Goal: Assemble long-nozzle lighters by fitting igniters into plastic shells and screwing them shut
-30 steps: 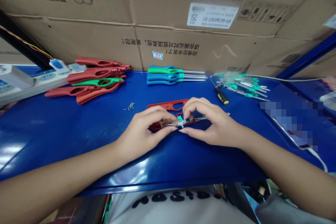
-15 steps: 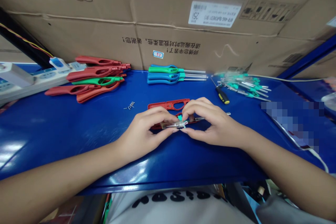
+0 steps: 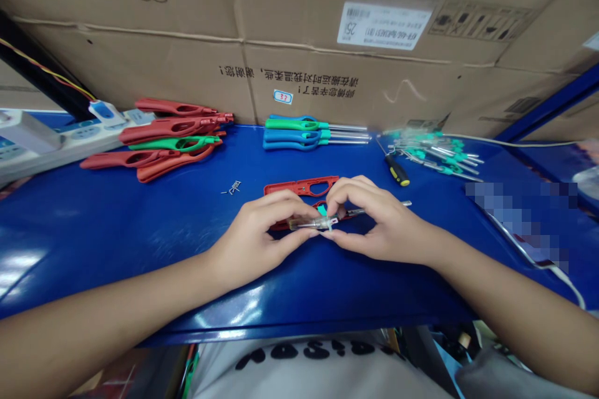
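My left hand [image 3: 259, 230] is closed in a pinch round a clear lighter fuel tank [image 3: 306, 223]. At the tank's right end is a small pale valve piece [image 3: 333, 221], and my right hand [image 3: 381, 218] closes its thumb and fingers about it. Behind the fingers lies a red lighter handle half [image 3: 279, 225] with a green trigger [image 3: 322, 209], largely covered by my hands. A metal lighter tube [image 3: 407, 204] sticks out to the right behind my right hand. Just beyond rests another red handle half [image 3: 290, 188], its inner side up.
Several small screws [image 3: 234, 187] lie left of centre. Red and green handle shells [image 3: 163, 129] are piled back left beside a power strip [image 3: 84, 133]. Blue and green lighters [image 3: 292, 138], a screwdriver [image 3: 397, 171], metal tubes with green parts [image 3: 440, 153] and a phone [image 3: 515, 230] lie farther right. Cardboard boxes [image 3: 290, 12] stand behind.
The fuel tank and its valve piece have shifted slightly right, and my right fingers have moved a little with them. Everything else stays in place.
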Demonstrator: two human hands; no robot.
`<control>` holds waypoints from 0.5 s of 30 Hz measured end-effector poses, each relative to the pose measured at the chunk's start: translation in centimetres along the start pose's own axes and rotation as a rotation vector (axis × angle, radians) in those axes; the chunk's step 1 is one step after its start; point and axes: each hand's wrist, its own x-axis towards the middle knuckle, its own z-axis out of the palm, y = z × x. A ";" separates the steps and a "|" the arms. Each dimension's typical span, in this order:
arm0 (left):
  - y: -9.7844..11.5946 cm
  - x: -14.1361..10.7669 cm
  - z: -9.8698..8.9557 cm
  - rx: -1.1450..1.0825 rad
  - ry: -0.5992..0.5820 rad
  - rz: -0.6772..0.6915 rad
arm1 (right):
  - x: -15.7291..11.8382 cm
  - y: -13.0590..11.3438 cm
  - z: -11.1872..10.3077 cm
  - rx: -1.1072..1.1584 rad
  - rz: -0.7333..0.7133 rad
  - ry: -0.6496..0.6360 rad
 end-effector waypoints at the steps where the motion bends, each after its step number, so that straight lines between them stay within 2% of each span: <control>1: 0.0 0.0 0.0 0.002 0.001 -0.002 | 0.0 0.0 0.0 0.004 0.004 -0.003; 7: 0.0 -0.1 0.0 0.014 0.019 0.012 | 0.0 -0.1 0.2 0.033 0.016 0.011; 15: 0.1 0.0 -0.1 0.008 0.018 0.018 | 0.1 0.1 0.2 0.015 -0.035 0.009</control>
